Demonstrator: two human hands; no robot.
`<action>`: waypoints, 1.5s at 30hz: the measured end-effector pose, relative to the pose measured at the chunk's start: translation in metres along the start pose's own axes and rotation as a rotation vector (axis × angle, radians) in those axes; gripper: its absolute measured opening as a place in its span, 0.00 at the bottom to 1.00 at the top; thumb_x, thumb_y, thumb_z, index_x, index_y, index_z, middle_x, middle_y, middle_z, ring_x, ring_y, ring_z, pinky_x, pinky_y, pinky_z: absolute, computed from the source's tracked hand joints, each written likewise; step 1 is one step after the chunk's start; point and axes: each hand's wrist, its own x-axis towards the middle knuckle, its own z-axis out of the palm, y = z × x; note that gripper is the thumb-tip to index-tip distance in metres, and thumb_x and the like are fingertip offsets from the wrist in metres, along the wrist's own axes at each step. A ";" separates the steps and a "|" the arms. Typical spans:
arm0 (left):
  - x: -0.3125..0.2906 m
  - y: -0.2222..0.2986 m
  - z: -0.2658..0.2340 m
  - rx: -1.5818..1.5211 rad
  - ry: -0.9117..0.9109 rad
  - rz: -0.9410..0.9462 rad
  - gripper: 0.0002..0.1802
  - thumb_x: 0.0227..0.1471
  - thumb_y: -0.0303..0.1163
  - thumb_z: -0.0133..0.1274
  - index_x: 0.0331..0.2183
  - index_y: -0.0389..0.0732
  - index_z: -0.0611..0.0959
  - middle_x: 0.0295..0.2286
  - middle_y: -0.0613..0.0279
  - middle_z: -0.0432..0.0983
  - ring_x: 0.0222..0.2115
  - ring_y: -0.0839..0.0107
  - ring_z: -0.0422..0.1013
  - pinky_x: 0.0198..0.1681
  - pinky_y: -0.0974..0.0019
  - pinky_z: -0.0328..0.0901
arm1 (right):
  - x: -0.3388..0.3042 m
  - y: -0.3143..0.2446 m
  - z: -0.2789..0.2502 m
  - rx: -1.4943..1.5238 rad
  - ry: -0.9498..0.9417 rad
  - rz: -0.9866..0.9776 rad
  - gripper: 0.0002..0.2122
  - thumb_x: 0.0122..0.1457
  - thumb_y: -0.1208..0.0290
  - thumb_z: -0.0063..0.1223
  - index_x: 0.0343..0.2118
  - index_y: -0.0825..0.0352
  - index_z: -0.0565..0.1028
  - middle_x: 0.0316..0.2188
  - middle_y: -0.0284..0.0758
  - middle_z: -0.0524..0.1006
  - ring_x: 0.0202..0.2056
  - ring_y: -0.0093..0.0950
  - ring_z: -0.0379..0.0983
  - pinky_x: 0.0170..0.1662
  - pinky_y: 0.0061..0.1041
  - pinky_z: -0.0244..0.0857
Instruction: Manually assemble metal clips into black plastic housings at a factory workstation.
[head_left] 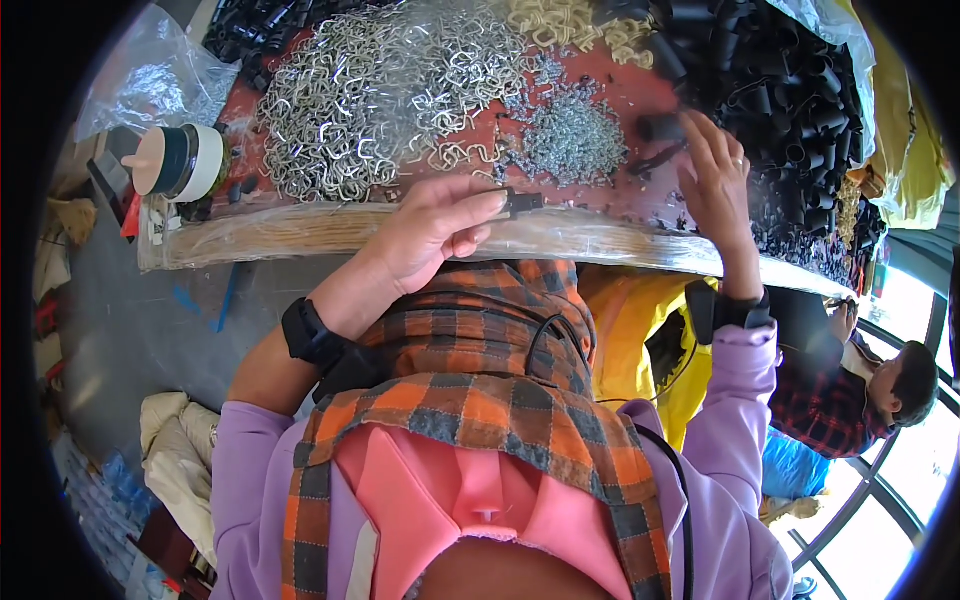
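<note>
My left hand (440,225) is closed, pinching a small black plastic piece (522,204) between thumb and fingertips above the table's front edge. My right hand (716,170) hovers over the right side of the table with its fingers stretched apart. Beside its fingertips is a blurred black tube (658,127); no contact between them can be made out. Farther right and back lies a large heap of black plastic tubes (790,100). Between the hands, a pile of small silvery metal pieces (572,138) sits on the red tabletop (640,100).
A big heap of bent metal hooks (340,100) covers the back left. Tan looped parts (570,22) lie at the far middle. A lidded cup (180,162) stands at the left corner. Plastic film wraps the table's front edge (350,228). Another person (850,385) is at the right.
</note>
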 end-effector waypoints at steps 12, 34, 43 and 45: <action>-0.005 0.012 -0.004 0.028 0.002 0.059 0.13 0.46 0.30 0.46 0.36 0.34 0.72 0.26 0.61 0.70 0.19 0.84 0.58 0.16 0.85 0.52 | 0.013 -0.004 0.008 0.259 -0.115 0.124 0.17 0.36 0.73 0.56 0.33 0.65 0.68 0.30 0.37 0.67 0.33 0.35 0.65 0.34 0.26 0.59; -0.017 0.017 0.000 0.325 -0.089 0.040 0.13 0.44 0.30 0.49 0.33 0.32 0.72 0.17 0.69 0.65 0.15 0.85 0.59 0.15 0.82 0.55 | 0.019 -0.125 -0.015 0.792 -0.147 -0.147 0.19 0.33 0.71 0.60 0.32 0.71 0.70 0.25 0.38 0.67 0.26 0.33 0.66 0.28 0.26 0.60; -0.009 0.014 0.005 0.370 -0.048 -0.001 0.13 0.43 0.30 0.51 0.32 0.32 0.73 0.18 0.67 0.67 0.17 0.84 0.62 0.17 0.82 0.59 | 0.006 -0.131 -0.013 0.778 -0.125 -0.066 0.18 0.32 0.75 0.60 0.30 0.71 0.70 0.26 0.39 0.66 0.27 0.33 0.65 0.28 0.25 0.60; -0.010 0.013 0.007 0.366 -0.049 -0.026 0.13 0.43 0.30 0.51 0.32 0.32 0.73 0.18 0.66 0.68 0.17 0.83 0.63 0.18 0.82 0.59 | 0.002 -0.134 -0.013 0.776 -0.121 -0.044 0.18 0.32 0.75 0.60 0.30 0.71 0.70 0.26 0.38 0.66 0.27 0.33 0.65 0.28 0.25 0.60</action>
